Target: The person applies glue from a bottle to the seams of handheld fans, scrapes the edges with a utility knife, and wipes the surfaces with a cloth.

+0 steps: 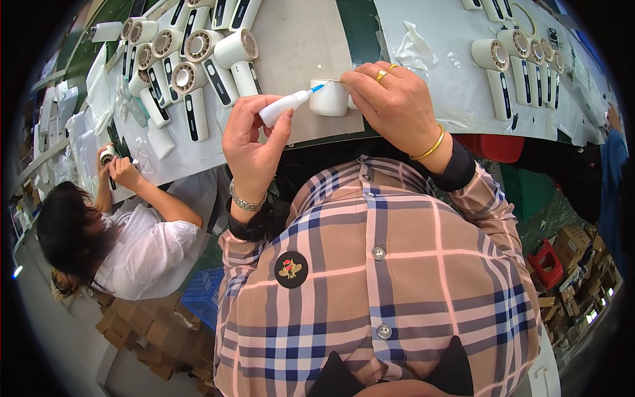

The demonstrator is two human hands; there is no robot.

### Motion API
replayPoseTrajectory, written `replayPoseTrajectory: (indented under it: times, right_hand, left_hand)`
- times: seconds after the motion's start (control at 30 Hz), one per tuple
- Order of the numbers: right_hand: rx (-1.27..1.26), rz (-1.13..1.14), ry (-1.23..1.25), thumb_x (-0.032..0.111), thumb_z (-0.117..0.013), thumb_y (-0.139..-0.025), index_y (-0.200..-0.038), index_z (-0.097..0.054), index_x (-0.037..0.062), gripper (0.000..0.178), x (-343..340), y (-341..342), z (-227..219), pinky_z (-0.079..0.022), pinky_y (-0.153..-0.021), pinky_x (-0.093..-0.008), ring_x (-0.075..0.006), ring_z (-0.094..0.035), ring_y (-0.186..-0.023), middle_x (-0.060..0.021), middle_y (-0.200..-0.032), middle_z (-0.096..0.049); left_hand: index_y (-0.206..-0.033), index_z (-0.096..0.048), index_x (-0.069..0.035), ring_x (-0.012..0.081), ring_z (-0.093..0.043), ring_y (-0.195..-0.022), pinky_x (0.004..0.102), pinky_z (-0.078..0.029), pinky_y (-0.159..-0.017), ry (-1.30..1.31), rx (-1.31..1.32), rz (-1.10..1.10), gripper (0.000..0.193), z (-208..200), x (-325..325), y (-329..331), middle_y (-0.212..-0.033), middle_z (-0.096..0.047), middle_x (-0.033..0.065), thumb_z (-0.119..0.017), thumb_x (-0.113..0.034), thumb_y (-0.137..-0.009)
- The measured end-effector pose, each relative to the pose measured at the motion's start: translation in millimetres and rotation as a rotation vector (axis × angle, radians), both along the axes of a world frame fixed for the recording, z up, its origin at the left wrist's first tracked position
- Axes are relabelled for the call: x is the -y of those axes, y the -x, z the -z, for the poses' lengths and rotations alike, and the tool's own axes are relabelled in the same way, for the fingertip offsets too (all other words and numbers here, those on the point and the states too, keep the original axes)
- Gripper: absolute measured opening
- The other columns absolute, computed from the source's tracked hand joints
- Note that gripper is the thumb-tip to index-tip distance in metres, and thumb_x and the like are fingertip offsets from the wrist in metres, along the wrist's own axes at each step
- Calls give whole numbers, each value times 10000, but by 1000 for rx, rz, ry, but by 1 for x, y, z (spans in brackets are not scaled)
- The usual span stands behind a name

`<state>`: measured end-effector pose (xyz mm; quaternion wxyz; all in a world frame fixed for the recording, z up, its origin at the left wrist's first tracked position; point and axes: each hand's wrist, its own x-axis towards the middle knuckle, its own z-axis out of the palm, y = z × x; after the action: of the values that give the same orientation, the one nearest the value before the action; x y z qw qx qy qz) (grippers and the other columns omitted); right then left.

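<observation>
While left hand (254, 135) holds white bottle (284, 108) between fingers, blue nozzle (318, 88) at upper rim of white rounded part (329, 100), right hand (391, 99) has fingers pinched on thin strip, kind unclear, at same rim. White part: between hands, near edge of bench (365, 33); contact with bench unclear. White handheld fans (190, 77): clustered left, others right.

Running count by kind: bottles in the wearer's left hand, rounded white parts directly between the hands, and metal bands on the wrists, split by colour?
White bottle, in the left hand: 1
Rounded white part, between the hands: 1
Silver-coloured band, left wrist: 1
Gold-coloured bangle, right wrist: 1
Total: 4
</observation>
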<state>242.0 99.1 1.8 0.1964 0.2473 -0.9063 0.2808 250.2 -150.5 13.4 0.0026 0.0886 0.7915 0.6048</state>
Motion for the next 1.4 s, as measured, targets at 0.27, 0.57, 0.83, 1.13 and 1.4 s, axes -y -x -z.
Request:
replayPoseTrajectory:
  times: [0.27, 0.57, 0.83, 1.13, 1.4]
  right_hand:
    - [3, -3, 4, 53, -731, -865, -992, -692, 59, 132, 0, 0, -1, -542, -663, -338, -232, -688, -777, -57, -888, -720]
    - [9, -3, 3, 52, -723, -871, -989, -691, 60, 123, -1, 0, 0, -541, -666, -339, -234, -688, -782, -56, -894, -718]
    - [3, 0, 10, 45, -722, -868, -987, -689, 61, 125, 0, 0, -1, -539, -663, -338, -230, -682, -773, -49, -889, -711]
    - [21, -2, 6, 51, -733, -862, -989, -686, 63, 135, 2, -1, 0, -534, -654, -332, -224, -677, -766, -44, -880, -702]
    - [-25, 2, 8, 48, -736, -824, -991, -684, 75, 176, 0, 1, 2, -540, -660, -361, -248, -671, -770, -56, -863, -692]
  left_hand:
    - [-1048, -703, 16, 71, -532, -733, 220, -444, -605, 78, -58, 7, 203, -5, -1, 1, -1001, -621, 39, -768, 32, -857]
    - [-1029, -703, 7, 73, -521, -714, 226, -433, -589, 142, -87, 0, 209, -13, -2, 2, -980, -629, 41, -779, 31, -835]
    - [-1002, -696, -1, 88, -522, -679, 240, -434, -578, 222, -144, 35, 215, -21, -5, 6, -925, -644, 42, -791, 21, -810]
    - [-995, -696, 4, 96, -527, -665, 246, -438, -571, 296, -186, 57, 219, -27, -5, 8, -910, -648, 46, -795, 21, -801]
    - [-1010, -704, 0, 89, -548, -715, 240, -452, -600, 205, -78, 0, 172, -18, 6, 7, -936, -660, 38, -776, -5, -854]
